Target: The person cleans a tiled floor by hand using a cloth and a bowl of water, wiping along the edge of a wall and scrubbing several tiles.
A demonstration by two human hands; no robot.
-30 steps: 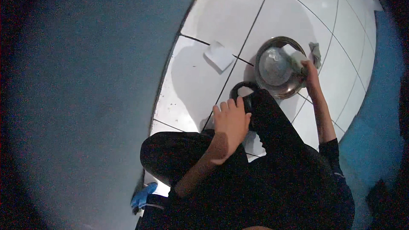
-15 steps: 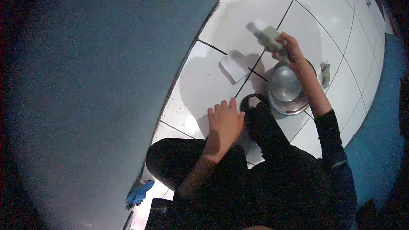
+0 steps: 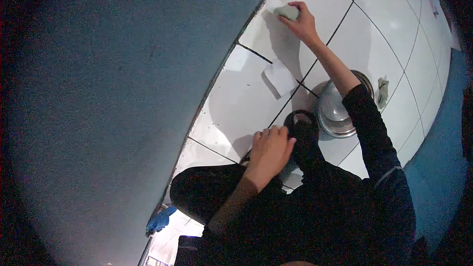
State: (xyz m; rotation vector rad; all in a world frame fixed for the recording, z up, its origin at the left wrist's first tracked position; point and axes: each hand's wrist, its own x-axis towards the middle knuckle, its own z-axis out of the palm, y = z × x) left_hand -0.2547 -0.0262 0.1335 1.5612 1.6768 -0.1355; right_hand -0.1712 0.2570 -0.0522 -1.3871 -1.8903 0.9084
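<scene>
My right hand is stretched far forward and is shut on a small pale greenish block, pressed to the white tiled floor close to the blue-grey wall. My left hand rests on my dark-clad knee, fingers curled, beside a black ring-shaped object. A round steel bowl stands on the tiles under my right forearm.
A white folded cloth or paper lies on the tiles between the bowl and the wall. A small crumpled grey scrap lies right of the bowl. The blue-grey wall fills the left. A blue object lies by the wall near my leg.
My right hand lifted the pale block from the steel bowl and carried it forward and left, down onto the tiles by the wall. My left hand stayed on my knee.
</scene>
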